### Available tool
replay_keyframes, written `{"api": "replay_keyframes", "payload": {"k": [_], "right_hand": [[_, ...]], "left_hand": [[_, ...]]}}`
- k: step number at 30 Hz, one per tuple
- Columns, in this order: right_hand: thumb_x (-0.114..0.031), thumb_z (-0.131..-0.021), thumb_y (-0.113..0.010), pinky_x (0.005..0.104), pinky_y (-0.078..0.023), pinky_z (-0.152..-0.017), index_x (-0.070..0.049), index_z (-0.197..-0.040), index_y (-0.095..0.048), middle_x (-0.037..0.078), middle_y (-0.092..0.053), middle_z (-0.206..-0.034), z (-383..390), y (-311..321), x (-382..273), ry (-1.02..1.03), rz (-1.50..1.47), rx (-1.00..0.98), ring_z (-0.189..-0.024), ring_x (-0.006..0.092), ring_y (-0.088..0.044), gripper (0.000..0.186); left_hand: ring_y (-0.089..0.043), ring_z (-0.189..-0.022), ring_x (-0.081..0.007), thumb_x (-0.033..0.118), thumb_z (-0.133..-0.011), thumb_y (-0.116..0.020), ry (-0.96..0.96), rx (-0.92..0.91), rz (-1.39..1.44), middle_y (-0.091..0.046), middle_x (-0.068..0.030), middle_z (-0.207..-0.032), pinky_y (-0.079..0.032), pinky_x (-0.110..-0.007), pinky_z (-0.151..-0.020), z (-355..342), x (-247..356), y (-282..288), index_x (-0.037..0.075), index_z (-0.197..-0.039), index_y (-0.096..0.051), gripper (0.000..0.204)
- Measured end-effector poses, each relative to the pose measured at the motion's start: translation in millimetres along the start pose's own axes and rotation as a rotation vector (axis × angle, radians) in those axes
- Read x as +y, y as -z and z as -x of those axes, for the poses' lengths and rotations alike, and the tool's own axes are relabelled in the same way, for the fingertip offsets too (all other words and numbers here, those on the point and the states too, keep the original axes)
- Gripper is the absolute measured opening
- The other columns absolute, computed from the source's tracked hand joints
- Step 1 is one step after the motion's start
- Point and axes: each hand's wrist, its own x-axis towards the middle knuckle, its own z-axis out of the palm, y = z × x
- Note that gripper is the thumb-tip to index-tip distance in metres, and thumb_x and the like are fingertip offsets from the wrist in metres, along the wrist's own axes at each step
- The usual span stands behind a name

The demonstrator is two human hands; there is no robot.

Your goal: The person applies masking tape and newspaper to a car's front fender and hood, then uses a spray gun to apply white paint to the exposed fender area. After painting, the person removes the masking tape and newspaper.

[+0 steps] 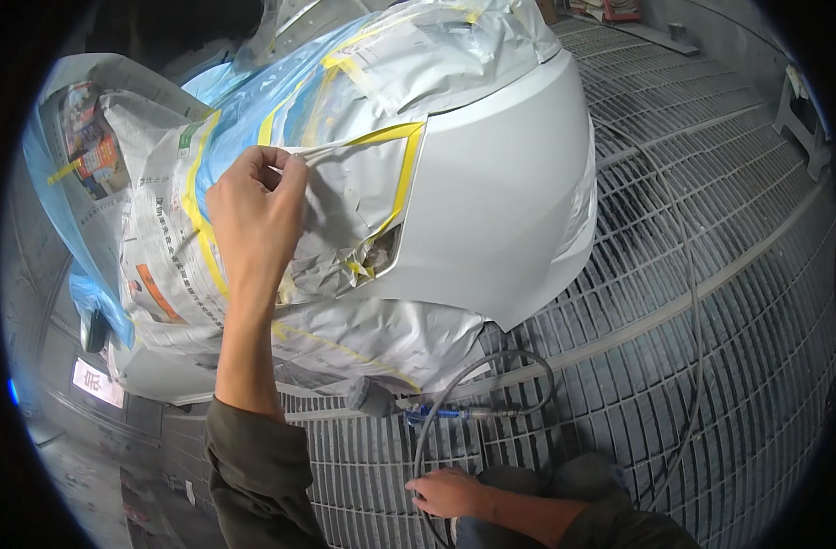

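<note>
My left hand (253,206) is closed in a pinch on a strip of yellow masking tape (372,136). The strip is lifted, its pale edge drawn out taut from my fingertips toward the corner of the masking sheet (349,183). That sheet, bordered with yellow tape, covers an opening beside a smooth light-grey car body panel (491,183). Lower down, my right hand (450,492) has its fingers round a grey air hose (420,457). The hose loops to a spray gun (436,414) with a blue fitting and a dusty grey cup (372,399), over the grating.
Newspaper (166,256) and blue film (240,137) mask the car's left side. Slatted metal grating (738,348) forms the floor, with another stretch of hose (692,302) running across it. A grey stand (802,123) is at the far right.
</note>
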Motion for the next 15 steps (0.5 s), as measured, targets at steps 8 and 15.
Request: {"api": "replay_keyframes", "payload": {"k": [8, 15], "right_hand": [[-0.032, -0.098, -0.052, 0.0513, -0.048, -0.097, -0.007, -0.134, -0.058, 0.019, -0.069, -0.117, -1, 22, -15, -0.115, -0.003, -0.248, -0.110, 0.0393, -0.064, 0.044], [-0.029, -0.098, -0.051, 0.0509, -0.048, -0.097, -0.006, -0.134, -0.058, 0.020, -0.069, -0.115, -8, 11, -5, -0.113, -0.007, -0.262, -0.107, 0.0394, -0.064, 0.043]], "left_hand": [[-0.057, -0.055, -0.0116, 0.023, -0.079, -0.077, 0.047, 0.090, -0.108, -0.064, -0.0082, -0.064, -0.046, -0.028, -0.057, -23, -20, 19, 0.001, -0.084, -0.070, 0.024], [-0.059, -0.054, -0.0189, 0.014, -0.083, -0.077, -0.488, -0.112, -0.109, -0.060, -0.0056, -0.068, -0.044, -0.032, -0.051, 50, -8, -8, 0.008, -0.089, -0.074, 0.009]]}}
